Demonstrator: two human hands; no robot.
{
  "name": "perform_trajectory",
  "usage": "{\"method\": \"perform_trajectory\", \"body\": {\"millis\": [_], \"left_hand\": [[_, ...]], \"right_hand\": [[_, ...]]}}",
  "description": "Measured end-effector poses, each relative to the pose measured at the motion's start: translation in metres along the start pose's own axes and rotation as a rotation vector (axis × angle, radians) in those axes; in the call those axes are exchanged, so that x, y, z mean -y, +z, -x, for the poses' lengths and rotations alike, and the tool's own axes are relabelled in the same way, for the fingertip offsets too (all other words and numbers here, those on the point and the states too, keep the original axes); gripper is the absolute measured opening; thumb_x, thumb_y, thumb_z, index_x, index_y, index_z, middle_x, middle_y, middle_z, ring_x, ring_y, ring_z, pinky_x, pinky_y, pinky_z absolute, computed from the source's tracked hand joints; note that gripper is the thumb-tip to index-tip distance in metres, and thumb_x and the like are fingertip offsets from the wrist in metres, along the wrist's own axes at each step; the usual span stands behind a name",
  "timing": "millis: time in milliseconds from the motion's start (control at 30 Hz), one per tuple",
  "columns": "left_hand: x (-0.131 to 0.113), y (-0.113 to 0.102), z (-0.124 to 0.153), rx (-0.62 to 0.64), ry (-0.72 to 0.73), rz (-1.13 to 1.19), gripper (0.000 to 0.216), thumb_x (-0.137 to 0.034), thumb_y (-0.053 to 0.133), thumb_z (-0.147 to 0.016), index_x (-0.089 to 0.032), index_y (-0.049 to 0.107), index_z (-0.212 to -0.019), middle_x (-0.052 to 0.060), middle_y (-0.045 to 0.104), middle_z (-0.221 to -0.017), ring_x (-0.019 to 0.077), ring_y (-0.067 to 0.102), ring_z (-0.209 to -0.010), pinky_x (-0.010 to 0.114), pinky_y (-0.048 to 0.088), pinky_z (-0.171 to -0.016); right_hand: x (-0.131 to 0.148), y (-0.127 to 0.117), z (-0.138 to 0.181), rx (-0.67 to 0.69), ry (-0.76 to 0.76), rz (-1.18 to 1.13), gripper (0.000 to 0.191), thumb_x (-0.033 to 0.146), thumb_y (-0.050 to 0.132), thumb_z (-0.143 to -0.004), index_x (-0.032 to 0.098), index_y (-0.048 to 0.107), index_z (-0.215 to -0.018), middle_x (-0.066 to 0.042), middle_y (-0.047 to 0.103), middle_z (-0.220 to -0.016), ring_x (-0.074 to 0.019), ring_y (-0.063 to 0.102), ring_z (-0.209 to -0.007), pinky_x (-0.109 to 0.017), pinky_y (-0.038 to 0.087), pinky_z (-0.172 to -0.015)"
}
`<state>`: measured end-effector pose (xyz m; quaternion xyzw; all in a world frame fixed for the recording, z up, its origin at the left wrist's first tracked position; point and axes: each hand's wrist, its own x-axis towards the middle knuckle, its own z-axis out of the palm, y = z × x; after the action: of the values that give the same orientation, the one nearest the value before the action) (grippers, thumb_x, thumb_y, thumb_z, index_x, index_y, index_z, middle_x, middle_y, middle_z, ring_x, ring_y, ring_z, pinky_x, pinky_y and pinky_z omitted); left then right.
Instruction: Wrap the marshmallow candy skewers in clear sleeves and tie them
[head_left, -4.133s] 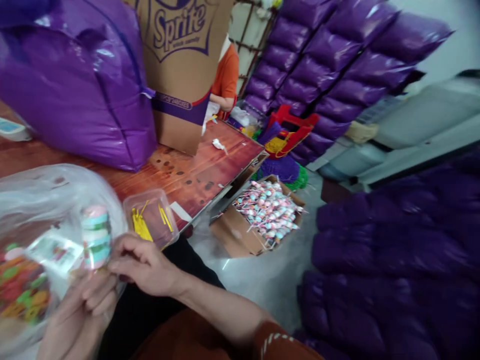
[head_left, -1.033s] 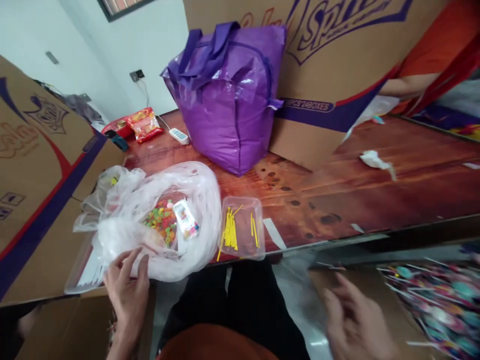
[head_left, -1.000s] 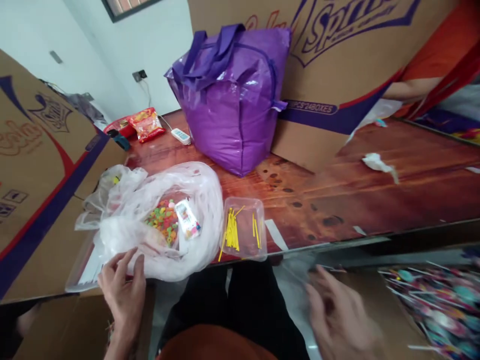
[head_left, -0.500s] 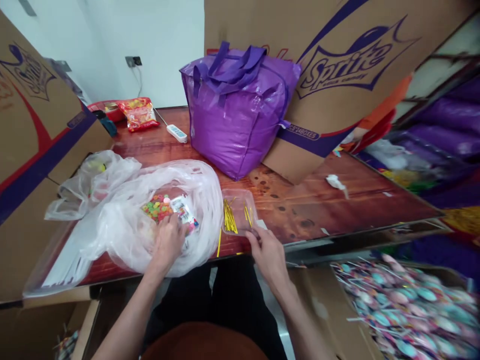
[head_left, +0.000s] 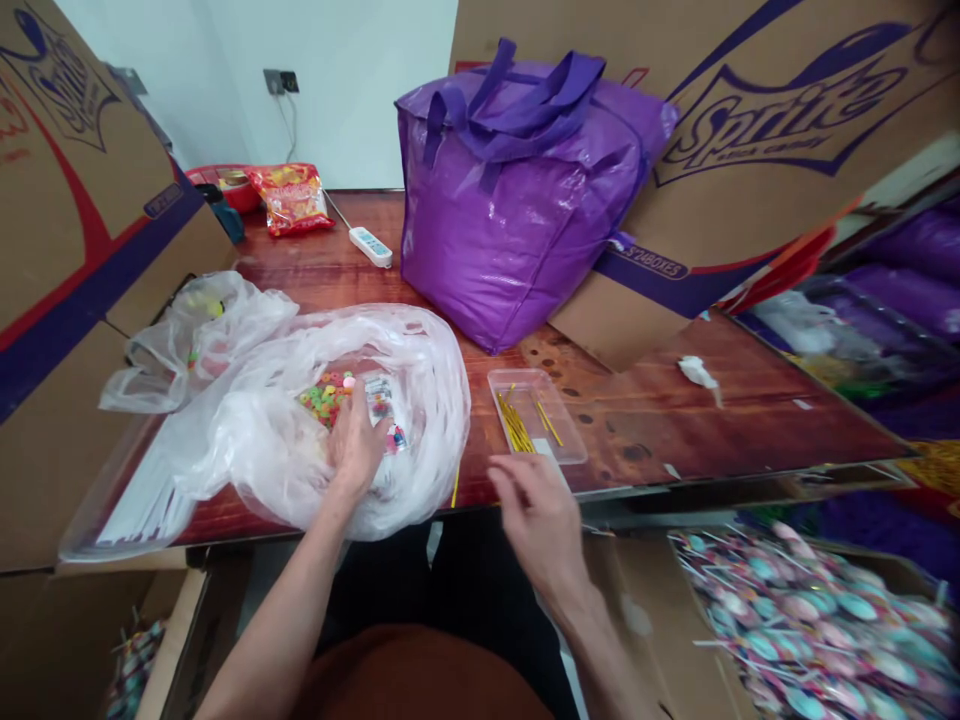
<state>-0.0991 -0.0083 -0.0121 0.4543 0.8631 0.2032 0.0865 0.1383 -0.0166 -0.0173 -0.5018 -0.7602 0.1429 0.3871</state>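
My left hand (head_left: pixel 358 445) reaches inside a white, translucent plastic bag (head_left: pixel 439 390) with its rim rolled open. Its thumb and fingers are apart, over small colourful ring-shaped pieces (head_left: pixel 322 398) and beside printed clear packets (head_left: pixel 384 400). I see nothing held in it. My right hand (head_left: pixel 541 515) hovers at the table's front edge, fingers loosely bent and apart, slightly blurred, with nothing visible in it. Just beyond it lies a clear shallow plastic tray (head_left: pixel 566 430) with gold twist ties (head_left: pixel 516 422) inside. One yellow strip (head_left: pixel 455 487) lies beside the bag.
A purple zip bag (head_left: pixel 517 220) stands behind the tray, against a large cardboard box (head_left: pixel 720 230). Another box (head_left: pixel 82 200) is at left. A red snack packet (head_left: pixel 291 200) and white thermometer (head_left: pixel 370 247) lie at the back. Wrapped lollipops (head_left: pixel 810 620) fill a box below right.
My right hand has let go of the tray's near edge and drawn back. The tray now sits a little farther right of the white bag. My left hand's fingers have spread inside the bag.
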Motion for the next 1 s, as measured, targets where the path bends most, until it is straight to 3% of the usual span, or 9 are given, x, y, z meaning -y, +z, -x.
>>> {"method": "perform_trajectory", "body": {"millis": [67,167,333,433,533,667,867,1000], "left_hand": [[0.002,-0.001,-0.002,0.017,-0.008,0.046,0.075,-0.028,0.063,-0.086,-0.015,0.029,-0.152,0.021,0.061,-0.13,0.0357,0.06,-0.118,0.045,0.046,-0.094],[0.001,-0.003,-0.003,0.052,0.005,0.009,0.081,-0.029,0.063,-0.085,-0.012,0.024,-0.154,0.023,0.061,-0.131,0.0364,0.059,-0.12,0.044,0.046,-0.095],[0.0,-0.006,0.0,0.067,0.025,-0.053,0.085,-0.03,0.063,-0.083,-0.014,0.021,-0.155,0.023,0.063,-0.127,0.0349,0.062,-0.115,0.041,0.047,-0.089],[0.001,-0.005,0.003,0.081,0.02,-0.027,0.085,-0.03,0.063,-0.083,-0.014,0.02,-0.155,0.022,0.065,-0.123,0.034,0.063,-0.113,0.041,0.047,-0.088],[0.0,-0.003,0.006,0.088,0.014,0.056,0.079,-0.03,0.059,-0.086,-0.014,0.023,-0.154,0.02,0.067,-0.119,0.0328,0.064,-0.11,0.04,0.047,-0.087],[-0.002,0.003,0.007,0.091,-0.001,0.189,0.074,-0.032,0.058,-0.089,-0.012,0.027,-0.153,0.016,0.071,-0.106,0.0309,0.068,-0.102,0.039,0.047,-0.086],[0.002,0.002,0.006,0.074,-0.016,0.331,0.065,-0.023,0.063,-0.084,-0.016,0.042,-0.145,0.012,0.072,-0.103,0.0277,0.068,-0.1,0.039,0.048,-0.091],[0.005,0.008,0.006,0.026,0.01,0.656,0.065,-0.012,0.064,-0.078,-0.014,0.047,-0.141,0.011,0.071,-0.107,0.023,0.068,-0.097,0.035,0.051,-0.089]], "right_hand": [[0.022,0.017,-0.001,0.128,-0.069,-0.164,0.022,0.025,0.047,-0.099,0.02,0.068,-0.1,-0.007,0.066,-0.095,-0.0186,0.065,-0.089,-0.031,0.052,-0.083],[0.045,0.045,-0.016,0.249,-0.107,-0.202,0.023,0.022,0.045,-0.098,0.019,0.067,-0.104,-0.008,0.067,-0.098,-0.0196,0.065,-0.091,-0.03,0.051,-0.082],[0.065,0.088,-0.052,0.416,-0.049,0.013,0.033,0.01,0.04,-0.093,0.014,0.061,-0.119,-0.014,0.067,-0.106,-0.0249,0.063,-0.102,-0.035,0.049,-0.088],[0.069,0.104,-0.058,0.49,0.02,0.113,0.034,0.006,0.041,-0.089,0.011,0.06,-0.118,-0.016,0.068,-0.099,-0.0282,0.066,-0.094,-0.037,0.05,-0.081],[0.067,0.112,-0.051,0.467,0.028,0.08,0.038,0.006,0.04,-0.089,0.009,0.057,-0.123,-0.019,0.067,-0.103,-0.0311,0.066,-0.096,-0.041,0.051,-0.081],[0.055,0.12,-0.04,0.358,0.113,-0.139,0.051,0.01,0.043,-0.085,0.008,0.049,-0.136,-0.02,0.066,-0.117,-0.0299,0.065,-0.108,-0.044,0.052,-0.091],[0.036,0.134,-0.035,0.345,0.232,-0.509,0.053,0.015,0.052,-0.081,0.017,0.05,-0.135,-0.008,0.072,-0.098,-0.0186,0.068,-0.074,-0.034,0.057,-0.073],[0.034,0.138,-0.034,0.34,0.344,-0.657,0.051,0.018,0.054,-0.081,0.016,0.052,-0.131,-0.008,0.071,-0.1,-0.018,0.069,-0.076,-0.031,0.057,-0.068]]}}
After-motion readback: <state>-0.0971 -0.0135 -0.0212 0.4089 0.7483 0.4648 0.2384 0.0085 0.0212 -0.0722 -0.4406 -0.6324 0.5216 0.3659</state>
